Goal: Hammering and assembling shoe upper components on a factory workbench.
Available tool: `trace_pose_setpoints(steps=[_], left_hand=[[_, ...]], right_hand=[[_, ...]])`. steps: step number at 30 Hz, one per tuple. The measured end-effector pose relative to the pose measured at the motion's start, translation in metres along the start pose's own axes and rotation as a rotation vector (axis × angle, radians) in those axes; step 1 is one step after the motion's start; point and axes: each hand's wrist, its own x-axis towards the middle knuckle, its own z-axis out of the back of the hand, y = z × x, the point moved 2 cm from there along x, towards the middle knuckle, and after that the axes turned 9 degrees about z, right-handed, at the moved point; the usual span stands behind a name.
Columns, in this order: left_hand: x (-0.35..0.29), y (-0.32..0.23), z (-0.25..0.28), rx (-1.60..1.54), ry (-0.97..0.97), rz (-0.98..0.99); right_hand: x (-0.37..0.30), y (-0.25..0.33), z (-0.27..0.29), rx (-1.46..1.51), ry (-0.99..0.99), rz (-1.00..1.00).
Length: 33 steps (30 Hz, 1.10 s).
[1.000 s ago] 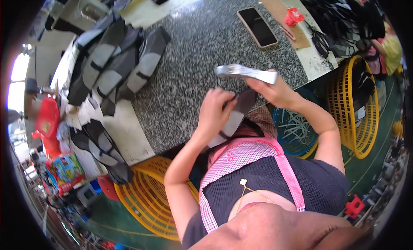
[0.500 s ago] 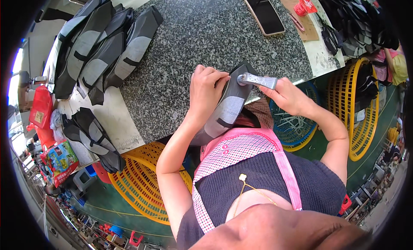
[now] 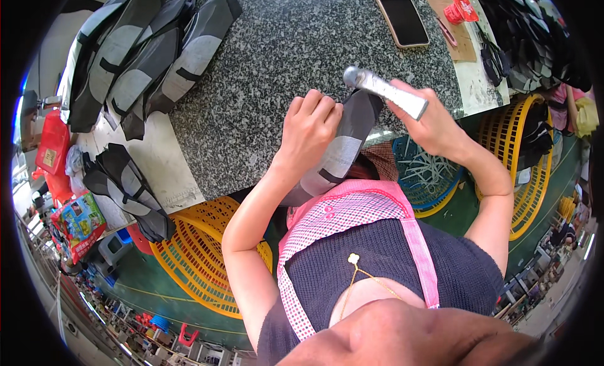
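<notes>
My right hand [image 3: 432, 122] is closed round a silver metal hammer [image 3: 384, 92], raised with its rounded end over the far tip of a black-and-grey shoe upper piece [image 3: 340, 153]. That piece lies at the table's front edge, its near end hanging toward my apron. Curled fingers of my left hand [image 3: 313, 123] grip its left side near the far end. What the fingertips pinch is partly hidden under the knuckles. A gap shows between the hammer and the piece.
Similar pieces are piled on the speckled stone tabletop [image 3: 270, 57] at left, with a smaller stack [image 3: 129, 190] nearer. A phone [image 3: 404, 16], red cup [image 3: 459, 11] and dark pile [image 3: 535, 39] lie at right. Yellow baskets [image 3: 207, 265] and a blue basket [image 3: 453, 171] stand below.
The hammer has lifted off the piece and tilted, as my right hand rose. My left hand has curled more over the piece's edge. The whole view has shifted slightly.
</notes>
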Motion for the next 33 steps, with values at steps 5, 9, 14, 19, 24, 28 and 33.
trace_pose_setpoints(steps=[5, 9, 14, 19, 24, 28, 33], left_hand=[[-0.009, -0.006, 0.006, -0.179, -0.060, 0.432], [-0.017, -0.013, -0.001, -0.316, -0.086, 0.579], [-0.020, -0.027, -0.002, -0.136, -0.100, 0.408], [-0.021, -0.034, -0.003, 0.005, -0.034, 0.309], [-0.021, -0.034, -0.002, 0.002, -0.040, 0.343], [-0.022, -0.031, 0.001, -0.124, -0.113, 0.448], [-0.032, -0.029, 0.006, -0.292, 0.018, 0.632]], right_hand=[[-0.004, -0.015, -0.017, -0.067, 0.032, 0.061], [0.006, -0.006, -0.004, -0.067, 0.036, 0.033], [0.005, -0.015, -0.010, -0.050, 0.076, 0.118], [0.009, -0.002, -0.003, 0.044, -0.064, 0.126], [0.009, -0.014, -0.007, -0.017, 0.066, 0.157], [0.006, -0.014, -0.014, -0.030, 0.100, 0.123], [0.014, -0.022, -0.012, -0.026, 0.147, 0.151]])
